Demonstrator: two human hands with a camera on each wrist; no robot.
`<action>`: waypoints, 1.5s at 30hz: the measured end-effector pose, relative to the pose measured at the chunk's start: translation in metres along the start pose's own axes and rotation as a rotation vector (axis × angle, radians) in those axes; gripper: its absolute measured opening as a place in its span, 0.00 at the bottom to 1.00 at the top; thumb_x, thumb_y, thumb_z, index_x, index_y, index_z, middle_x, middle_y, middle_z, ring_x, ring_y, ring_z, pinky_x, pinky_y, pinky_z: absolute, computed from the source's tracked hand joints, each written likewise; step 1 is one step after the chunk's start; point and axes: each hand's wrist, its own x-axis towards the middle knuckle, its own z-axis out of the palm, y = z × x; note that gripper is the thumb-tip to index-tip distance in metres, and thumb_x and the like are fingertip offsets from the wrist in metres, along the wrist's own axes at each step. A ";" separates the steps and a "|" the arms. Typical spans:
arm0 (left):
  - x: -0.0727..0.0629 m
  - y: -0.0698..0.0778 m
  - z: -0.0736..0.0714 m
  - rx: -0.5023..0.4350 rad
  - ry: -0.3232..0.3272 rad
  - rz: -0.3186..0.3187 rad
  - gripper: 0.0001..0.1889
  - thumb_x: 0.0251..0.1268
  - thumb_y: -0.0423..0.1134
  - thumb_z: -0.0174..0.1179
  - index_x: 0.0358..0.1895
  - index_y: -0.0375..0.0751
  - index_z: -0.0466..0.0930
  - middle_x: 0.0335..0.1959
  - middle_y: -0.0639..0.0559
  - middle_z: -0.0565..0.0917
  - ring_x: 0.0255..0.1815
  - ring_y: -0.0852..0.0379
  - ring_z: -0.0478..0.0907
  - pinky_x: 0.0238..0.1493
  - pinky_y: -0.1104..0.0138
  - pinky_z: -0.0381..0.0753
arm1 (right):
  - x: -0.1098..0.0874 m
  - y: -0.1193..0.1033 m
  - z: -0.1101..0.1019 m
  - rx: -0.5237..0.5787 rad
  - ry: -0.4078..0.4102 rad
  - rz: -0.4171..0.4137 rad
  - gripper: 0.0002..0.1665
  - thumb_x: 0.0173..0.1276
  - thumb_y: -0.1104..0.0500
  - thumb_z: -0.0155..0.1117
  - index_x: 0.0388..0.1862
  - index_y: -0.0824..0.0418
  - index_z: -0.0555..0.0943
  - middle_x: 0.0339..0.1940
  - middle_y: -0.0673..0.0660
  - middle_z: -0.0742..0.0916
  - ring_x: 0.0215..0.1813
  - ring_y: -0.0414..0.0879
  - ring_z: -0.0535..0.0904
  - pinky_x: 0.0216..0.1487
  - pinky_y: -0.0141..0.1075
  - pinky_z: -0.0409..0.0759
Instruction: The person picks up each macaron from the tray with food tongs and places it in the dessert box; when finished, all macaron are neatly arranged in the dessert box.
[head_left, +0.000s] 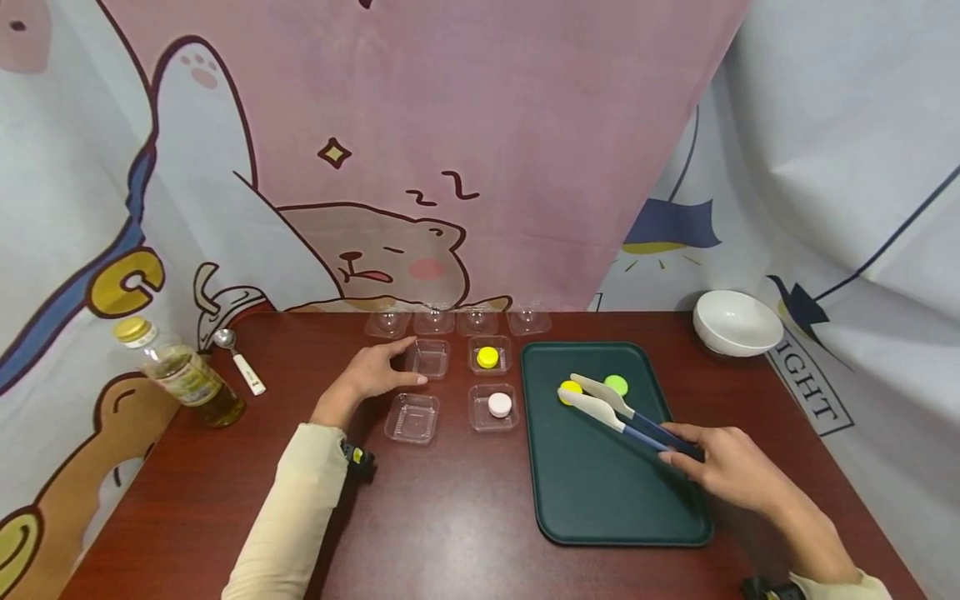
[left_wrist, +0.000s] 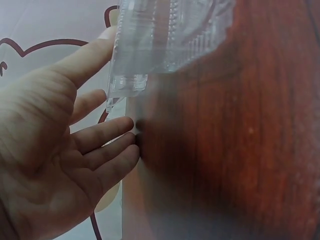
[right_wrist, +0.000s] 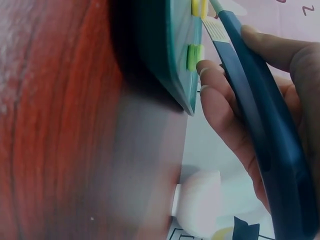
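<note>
My left hand (head_left: pixel 371 372) reaches to a clear plastic box (head_left: pixel 431 359), thumb and index finger extended at its left side; the left wrist view shows the other fingers loosely spread. My right hand (head_left: pixel 731 467) grips blue-handled tongs (head_left: pixel 637 427) with pale tips. Those tips stand apart on either side of a yellow macaron (head_left: pixel 570 392) on the dark green tray (head_left: pixel 600 492); whether they touch it I cannot tell. Beside it lies a green macaron (head_left: pixel 617 385). Two more clear boxes hold a yellow macaron (head_left: pixel 487 357) and a white macaron (head_left: pixel 500 405).
Another clear box (head_left: pixel 412 418) sits nearest the left forearm. Several clear domed lids (head_left: pixel 477 321) line the table's back edge. An oil bottle (head_left: pixel 183 375) and a spoon (head_left: pixel 240 361) are at left; a white bowl (head_left: pixel 737 323) is at back right.
</note>
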 end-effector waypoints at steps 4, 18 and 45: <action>0.002 0.000 0.000 -0.006 0.003 -0.007 0.48 0.58 0.61 0.71 0.80 0.53 0.60 0.77 0.41 0.68 0.78 0.37 0.62 0.75 0.43 0.64 | 0.001 0.001 0.002 -0.026 0.002 -0.010 0.29 0.68 0.47 0.71 0.61 0.64 0.82 0.17 0.41 0.74 0.17 0.31 0.65 0.18 0.28 0.64; 0.003 0.002 0.003 0.003 0.033 -0.041 0.47 0.57 0.61 0.72 0.78 0.53 0.63 0.75 0.44 0.72 0.76 0.38 0.66 0.74 0.43 0.66 | 0.002 0.002 0.005 -0.036 0.013 -0.014 0.29 0.68 0.47 0.71 0.61 0.63 0.83 0.18 0.42 0.74 0.17 0.31 0.63 0.19 0.28 0.64; 0.004 0.001 0.010 0.007 0.097 -0.074 0.45 0.55 0.62 0.73 0.76 0.55 0.67 0.70 0.45 0.78 0.73 0.34 0.69 0.72 0.42 0.67 | 0.009 -0.001 0.001 -0.037 0.063 -0.051 0.28 0.69 0.47 0.70 0.61 0.63 0.83 0.13 0.39 0.69 0.15 0.31 0.61 0.16 0.28 0.61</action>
